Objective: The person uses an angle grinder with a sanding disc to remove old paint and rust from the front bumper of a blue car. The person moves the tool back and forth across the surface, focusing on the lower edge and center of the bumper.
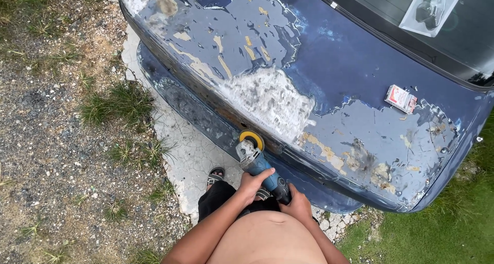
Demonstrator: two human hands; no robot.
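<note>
Head camera is looking down on the rear of a dark blue car, and its trunk lid is serving as the landmark. Paint is peeling across the lid, showing grey, white and tan patches.

A blue angle grinder is sitting at the lid's near edge, just below the big white bare patch. Its yellow sanding disc is pointing toward that edge, and whether it is touching the metal cannot be told.

Left hand is wrapping around the grinder's body, fingers pressed together and curled over it, thumb lying along the top. Right hand is gripping the tail end of the tool, fingers closed around it, just behind the left hand and farther from the lid. Both bare forearms are running down toward the bottom of the picture, on either side of the person's bare belly.

A small red-and-white packet is lying on the lid's right part, well apart from the grinder. The rear window is showing beyond the lid's far edge, with a white wrapped object behind the glass.

Below the lid, the rear bumper is hanging over a cracked white slab. A foot in a sandal is standing on that slab. Gravel with grass tufts is spreading left of the lid, and green grass is growing to its right.
</note>
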